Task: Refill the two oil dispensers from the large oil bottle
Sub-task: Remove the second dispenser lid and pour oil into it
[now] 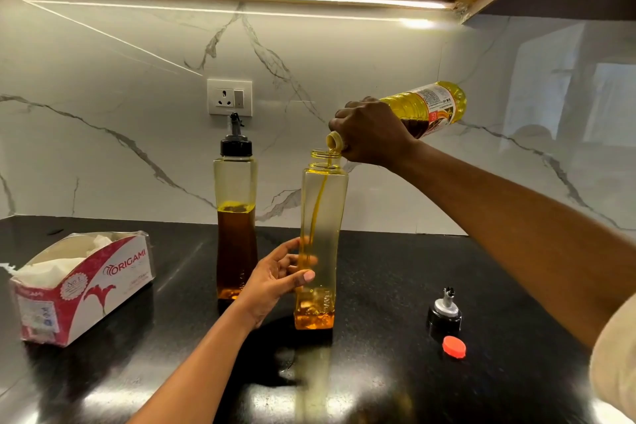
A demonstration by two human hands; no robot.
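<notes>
My right hand [370, 136] grips the neck of the large oil bottle [432, 107], tilted with its mouth over an uncapped clear dispenser [325, 213]. A thin stream of yellow oil runs down inside that dispenser, and a shallow layer lies at its bottom. My left hand [278, 277] holds the dispenser's lower left side, fingers and thumb curled round it. A second dispenser [235, 217] stands behind to the left, capped with a black pourer and roughly half full of darker oil.
On the black counter [378, 286] to the right lie a black and silver pourer cap [444, 311] and a red bottle cap [454, 348]. An open tissue box [82, 286] sits at the left. A wall socket [229, 97] is on the marble backsplash.
</notes>
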